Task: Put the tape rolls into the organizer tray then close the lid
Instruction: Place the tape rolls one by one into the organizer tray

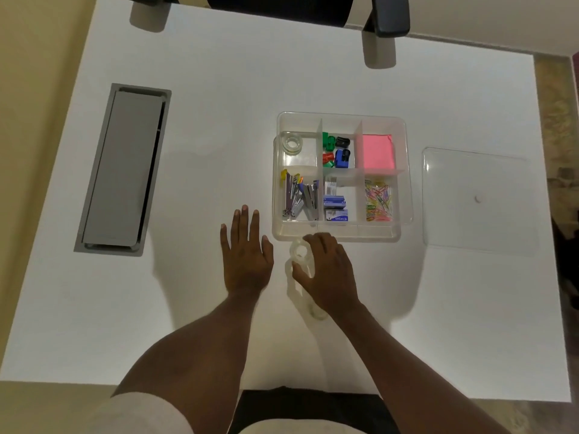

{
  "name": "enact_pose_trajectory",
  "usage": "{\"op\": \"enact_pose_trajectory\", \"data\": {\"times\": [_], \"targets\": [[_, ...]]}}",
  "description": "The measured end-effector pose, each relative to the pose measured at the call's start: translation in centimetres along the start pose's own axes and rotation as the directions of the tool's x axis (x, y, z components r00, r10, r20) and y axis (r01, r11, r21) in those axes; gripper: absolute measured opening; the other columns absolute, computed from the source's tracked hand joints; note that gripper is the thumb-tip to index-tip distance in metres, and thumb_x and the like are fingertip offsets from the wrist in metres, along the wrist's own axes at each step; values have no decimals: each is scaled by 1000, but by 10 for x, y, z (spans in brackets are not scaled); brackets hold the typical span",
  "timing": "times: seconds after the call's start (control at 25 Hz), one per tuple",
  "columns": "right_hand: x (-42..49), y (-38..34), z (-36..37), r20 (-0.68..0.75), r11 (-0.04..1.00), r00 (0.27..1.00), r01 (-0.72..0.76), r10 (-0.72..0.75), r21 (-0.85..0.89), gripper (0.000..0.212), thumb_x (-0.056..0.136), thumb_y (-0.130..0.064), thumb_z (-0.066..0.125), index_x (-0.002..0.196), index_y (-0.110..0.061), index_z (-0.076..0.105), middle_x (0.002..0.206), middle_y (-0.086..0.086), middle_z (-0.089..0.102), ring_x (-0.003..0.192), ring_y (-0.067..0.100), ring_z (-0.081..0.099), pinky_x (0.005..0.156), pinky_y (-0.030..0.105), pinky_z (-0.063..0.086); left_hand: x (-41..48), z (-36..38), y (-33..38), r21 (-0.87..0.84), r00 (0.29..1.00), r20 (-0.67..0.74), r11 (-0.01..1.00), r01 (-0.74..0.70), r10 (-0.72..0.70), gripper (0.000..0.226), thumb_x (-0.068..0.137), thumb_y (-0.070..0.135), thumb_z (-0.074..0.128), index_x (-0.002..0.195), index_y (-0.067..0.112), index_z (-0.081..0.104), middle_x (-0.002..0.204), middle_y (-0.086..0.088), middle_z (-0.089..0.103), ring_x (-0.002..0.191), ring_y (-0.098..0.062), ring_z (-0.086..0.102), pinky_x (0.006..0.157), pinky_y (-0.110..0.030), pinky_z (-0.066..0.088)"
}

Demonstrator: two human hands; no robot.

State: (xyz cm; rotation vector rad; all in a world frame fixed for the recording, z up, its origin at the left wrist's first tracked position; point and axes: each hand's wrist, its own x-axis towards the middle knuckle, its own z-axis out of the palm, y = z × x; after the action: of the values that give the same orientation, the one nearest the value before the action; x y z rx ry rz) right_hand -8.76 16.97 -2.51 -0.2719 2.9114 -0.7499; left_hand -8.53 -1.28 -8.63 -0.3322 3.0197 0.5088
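A clear organizer tray (404,170) with six compartments stands on the white desk. One clear tape roll (292,143) lies in its far-left compartment. Just in front of the tray, my right hand (329,270) closes its fingers around another clear tape roll (300,252) resting on the desk. More clear tape rolls (316,311) lie partly hidden under my right wrist. My left hand (246,255) lies flat on the desk, fingers apart, holding nothing. The clear lid (476,198) lies to the right of the tray.
The tray's other compartments hold sharpeners (336,150), a pink note pad (377,151), staplers (299,195), staple boxes (335,208) and coloured paper clips (378,200). A grey cable hatch (123,170) is set in the desk at left. A black chair (282,7) stands at the far edge.
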Motion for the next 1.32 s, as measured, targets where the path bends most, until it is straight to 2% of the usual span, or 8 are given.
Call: {"op": "enact_pose_trajectory", "data": {"times": [0.12,0.28,0.52,0.64,0.76,1.04,1.16,1.32], "targets": [[47,-10,-22,-127,997,989,78,-77,-1,63,80,-42,80,130,-19,50,128,7,60,117,22,58,100,31,49,0,1,0,-1,1000,-7,1000,4,-4,64,110,48,12,169,24,20,179,-5,16,167,-24,14,133,-56,18],[133,-17,-55,-159,997,985,52,-60,-56,55,83,-36,76,129,-15,55,127,8,59,115,23,55,99,35,49,0,5,-2,18,1000,-13,1000,4,-4,62,110,39,28,169,23,21,179,-4,15,167,-22,12,134,-55,18],[238,-16,-66,31,920,998,61,-53,-388,35,87,-26,68,120,-15,61,117,4,65,112,28,55,95,40,41,1,10,-4,18,1000,-24,1000,3,-2,63,110,43,18,170,25,18,179,-2,13,167,-21,12,135,-54,15],[260,-17,-56,123,854,992,93,-35,-511,24,84,-14,66,108,-12,62,106,6,67,110,29,54,95,40,38,1,13,-6,27,1000,-29,1000,8,-8,64,109,39,29,170,25,18,180,-1,11,168,-20,9,135,-53,14],[264,-16,-48,154,810,987,127,-45,-573,21,82,-4,61,102,-9,63,98,8,66,108,31,54,95,41,39,1,15,-7,43,1000,-26,999,16,-14,65,108,38,32,170,25,18,180,-1,12,168,-19,10,135,-53,15],[251,-14,-55,113,832,991,119,-69,-542,24,79,0,57,100,-9,61,101,10,63,105,32,53,91,41,38,3,10,-4,36,1000,-9,999,17,-16,65,109,47,13,169,26,18,179,-2,14,167,-22,14,134,-55,18],[227,-15,-64,48,870,995,97,-85,-483,22,85,-10,59,106,-12,64,104,6,64,103,29,55,90,40,38,3,6,-2,29,1000,-6,999,12,-12,65,108,48,12,169,26,18,179,-2,15,167,-22,13,134,-55,17],[168,-16,-66,-60,929,988,113,-143,-353,18,91,-22,64,107,-14,67,106,6,67,104,27,59,93,43,46,2,4,-2,25,999,-31,1000,-8,8,64,109,47,14,169,24,20,179,-4,18,167,-23,15,134,-56,17]]}}
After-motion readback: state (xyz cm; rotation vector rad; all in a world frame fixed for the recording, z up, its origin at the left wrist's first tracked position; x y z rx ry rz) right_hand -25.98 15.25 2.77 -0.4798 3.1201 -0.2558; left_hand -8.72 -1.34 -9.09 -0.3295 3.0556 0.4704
